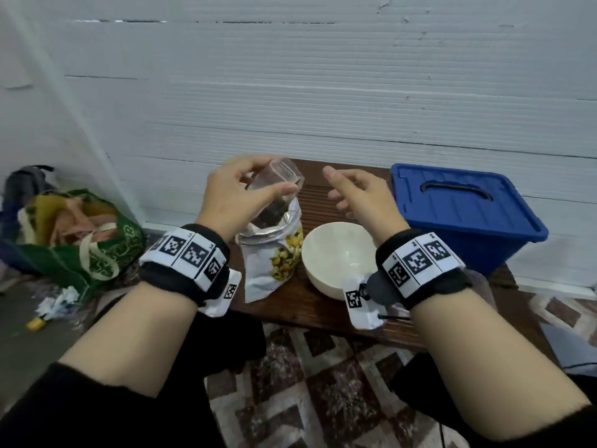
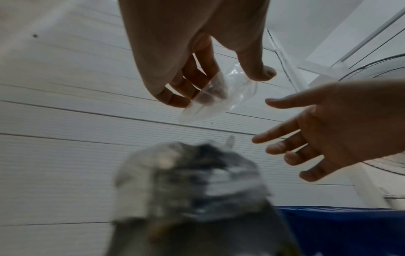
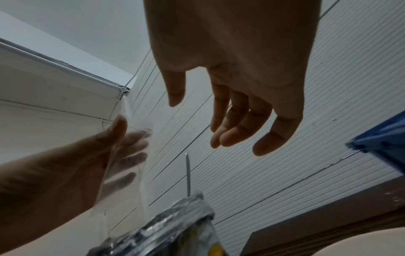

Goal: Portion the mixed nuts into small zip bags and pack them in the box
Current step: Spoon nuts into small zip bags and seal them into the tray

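My left hand [image 1: 245, 189] holds a small clear zip bag [image 1: 279, 177] between thumb and fingers, above the open foil bag of mixed nuts [image 1: 274, 247] that stands on the wooden table [image 1: 310, 305]. In the left wrist view the zip bag [image 2: 221, 93] hangs from my left hand [image 2: 214, 76]. Just right of the zip bag my right hand [image 1: 349, 192] hovers with loosely spread fingers and holds nothing. The right wrist view has that hand [image 3: 236, 112] bare, the zip bag [image 3: 129, 155] at left and the nut bag [image 3: 175, 230] below. A blue box [image 1: 462, 215] with its lid on sits at the right.
A white bowl [image 1: 336, 257] stands between the nut bag and the blue box, under my right wrist. A green cloth bag [image 1: 77, 240] and crumpled paper lie on the floor to the left. A white panelled wall rises close behind the table.
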{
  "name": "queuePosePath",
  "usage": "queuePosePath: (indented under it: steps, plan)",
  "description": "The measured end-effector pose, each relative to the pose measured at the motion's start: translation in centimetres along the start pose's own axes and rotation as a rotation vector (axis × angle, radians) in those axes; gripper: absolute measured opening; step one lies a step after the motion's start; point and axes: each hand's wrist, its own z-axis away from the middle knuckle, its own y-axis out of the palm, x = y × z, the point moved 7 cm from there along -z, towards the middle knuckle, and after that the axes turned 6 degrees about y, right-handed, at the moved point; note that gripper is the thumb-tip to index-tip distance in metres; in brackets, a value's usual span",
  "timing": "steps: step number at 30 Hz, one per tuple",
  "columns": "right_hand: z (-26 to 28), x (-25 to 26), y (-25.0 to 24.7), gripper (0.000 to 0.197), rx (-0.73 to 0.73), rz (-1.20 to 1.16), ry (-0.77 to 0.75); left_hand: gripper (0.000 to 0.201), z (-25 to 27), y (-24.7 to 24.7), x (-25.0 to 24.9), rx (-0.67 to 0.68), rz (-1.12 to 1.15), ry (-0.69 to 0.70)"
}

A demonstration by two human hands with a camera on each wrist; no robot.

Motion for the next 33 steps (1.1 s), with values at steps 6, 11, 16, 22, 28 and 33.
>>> queuePosePath:
  steps: [6, 11, 16, 22, 28, 33]
  plan:
    - [-1.5, 1.2, 4.8, 0.041, 0.030, 0.289, -0.047, 0.054, -1.6, -3.4, 4.6, -0.055, -0.039, -0.077]
    - [-2.0, 0.7, 6.3, 0.026, -0.058, 0.374, -0.109, 0.061, -1.3, -2.3, 6.8, 0.029, -0.056, -0.106]
    - [-0.9, 2.8, 6.3, 0.022, -0.116, 0.440, -0.396, 0.046, -0.8, -0.7, 7.8, 0.100, -0.097, -0.085]
    - [-0.7, 2.4, 7.2, 0.020, -0.056, 0.671, -0.570, 0.049, -0.8, -0.1, 7.8, 0.115, -0.122, -0.045]
    - [-1.1, 1.4, 7.4, 0.023, -0.022, 0.518, -0.409, 0.049, -0.6, -0.3, 7.8, 0.095, -0.118, -0.048]
    - [-2.0, 0.9, 6.1, 0.024, -0.103, 0.280, -0.182, 0.053, -0.5, -0.4, 7.5, 0.108, -0.108, -0.042]
